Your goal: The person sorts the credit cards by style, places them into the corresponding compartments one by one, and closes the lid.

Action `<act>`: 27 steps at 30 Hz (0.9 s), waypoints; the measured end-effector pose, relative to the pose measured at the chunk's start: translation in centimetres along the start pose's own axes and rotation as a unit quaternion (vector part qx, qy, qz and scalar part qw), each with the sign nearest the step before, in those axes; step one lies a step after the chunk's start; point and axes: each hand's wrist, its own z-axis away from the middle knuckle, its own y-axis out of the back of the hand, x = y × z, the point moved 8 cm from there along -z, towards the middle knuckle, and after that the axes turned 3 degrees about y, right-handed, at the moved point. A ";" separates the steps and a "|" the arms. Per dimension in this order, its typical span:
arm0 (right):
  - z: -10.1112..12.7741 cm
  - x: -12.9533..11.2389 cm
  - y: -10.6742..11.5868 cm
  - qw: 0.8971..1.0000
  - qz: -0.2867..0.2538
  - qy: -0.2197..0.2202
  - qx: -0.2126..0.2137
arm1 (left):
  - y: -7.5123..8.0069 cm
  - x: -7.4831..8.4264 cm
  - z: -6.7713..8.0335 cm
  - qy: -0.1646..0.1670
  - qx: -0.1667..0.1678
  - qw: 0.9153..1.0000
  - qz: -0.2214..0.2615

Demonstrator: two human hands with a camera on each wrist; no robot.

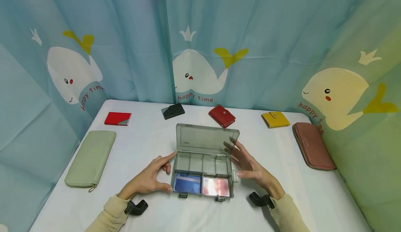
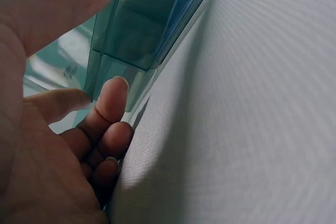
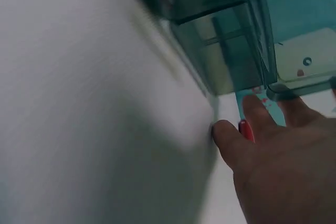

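A translucent grey plastic compartment box (image 1: 203, 171) lies on the white table with its lid (image 1: 206, 138) raised at the back. A blue card (image 1: 188, 183) lies in the front left compartment, a pink-and-white card (image 1: 216, 186) in the front right one. My left hand (image 1: 150, 176) touches the box's left side, index finger at the rear corner and thumb near the front; its other fingers are bent in. My right hand (image 1: 253, 169) is at the right, fingers spread behind the lid and seen through it, thumb beside the side latch (image 1: 235, 176).
Along the back lie a red card holder (image 1: 116, 118), a black one (image 1: 173, 111), a dark red snap wallet (image 1: 222, 116) and a yellow one (image 1: 275, 119). A green zip wallet (image 1: 91, 159) lies left, a brown one (image 1: 314, 146) right. Curtains (image 1: 200, 33) hang behind.
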 end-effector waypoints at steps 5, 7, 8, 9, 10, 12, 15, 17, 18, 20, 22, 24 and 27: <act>1.6 -1.1 -1.4 0.990 0.138 0.018 -0.017 | 0.2 0.0 0.1 0.001 0.005 1.000 -0.005; 2.2 -1.1 -1.8 0.983 0.186 0.004 -0.012 | 0.3 -0.1 0.2 0.008 0.007 1.000 -0.001; 2.6 -1.0 -2.0 0.979 0.206 -0.011 -0.007 | 0.3 -0.2 0.2 0.011 0.009 1.000 0.002; 2.9 -0.9 -2.1 0.975 0.221 -0.025 -0.002 | 0.3 -0.2 0.2 0.013 0.010 1.000 0.005; 3.2 -0.8 -2.3 0.972 0.230 -0.037 0.001 | 0.2 -0.3 0.2 0.015 0.010 1.000 0.010; 3.7 -0.5 -2.8 0.966 0.252 -0.064 0.005 | 0.1 -0.3 0.1 0.015 0.007 1.000 0.018; 4.1 0.3 -3.4 0.949 0.292 -0.117 0.013 | 0.1 -0.1 0.0 0.000 0.003 1.000 0.021; 4.1 0.7 -3.7 0.935 0.322 -0.146 0.018 | 0.0 0.2 0.0 -0.015 -0.006 1.000 0.014; 4.2 0.8 -3.9 0.928 0.338 -0.157 0.022 | 0.0 0.3 0.1 -0.021 -0.011 1.000 0.007; 4.1 0.9 -4.1 0.917 0.360 -0.168 0.031 | -0.1 0.6 0.2 -0.026 -0.020 0.999 -0.004; 4.0 0.9 -4.3 0.910 0.378 -0.165 0.038 | -0.3 0.9 0.3 -0.023 -0.025 0.999 -0.028; 4.0 0.8 -4.4 0.904 0.393 -0.162 0.046 | -0.6 1.1 0.5 -0.006 -0.023 0.998 -0.053; 3.9 0.7 -4.7 0.891 0.421 -0.161 0.057 | -1.2 1.4 0.6 0.020 -0.009 0.994 -0.106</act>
